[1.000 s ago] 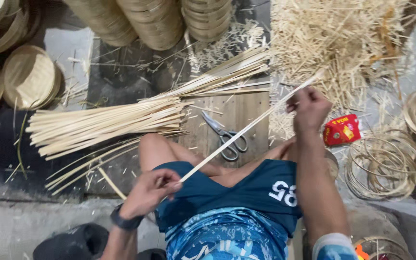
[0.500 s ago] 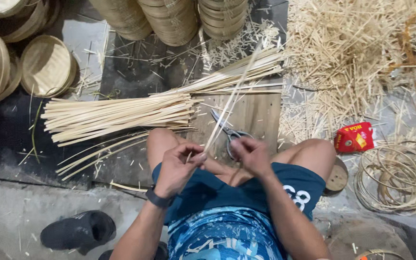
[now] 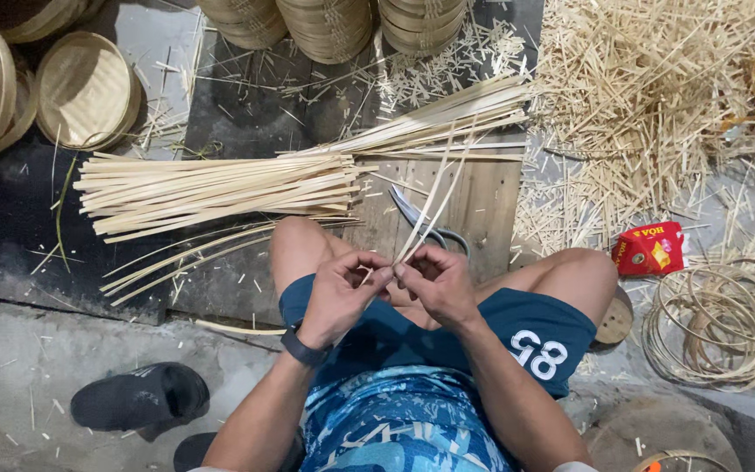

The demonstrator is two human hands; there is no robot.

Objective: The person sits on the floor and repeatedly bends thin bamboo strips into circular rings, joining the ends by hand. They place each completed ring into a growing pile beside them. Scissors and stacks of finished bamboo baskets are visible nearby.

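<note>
I sit cross-legged in blue shorts. My left hand (image 3: 341, 293) and my right hand (image 3: 439, 281) meet above my lap, both pinching the near end of a thin bamboo strip (image 3: 434, 197). The strip looks split into two slivers that rise away from me toward the strip bundle. A dark wristband sits on my left wrist. Scissors (image 3: 419, 218) lie on the wooden board (image 3: 482, 205) just beyond my hands, partly hidden by the strip.
A long bundle of bamboo strips (image 3: 220, 188) lies across the floor ahead. Stacked woven baskets (image 3: 334, 26) stand at the back, round lids (image 3: 80, 87) at the left. Offcuts (image 3: 657, 96) pile at the right, with a red packet (image 3: 650, 248), bamboo hoops (image 3: 718, 328) and a black sandal (image 3: 137, 398).
My hands have come together at my lap. The strip, earlier stretched between spread hands, now points away from me, and its far part has parted into two slivers.
</note>
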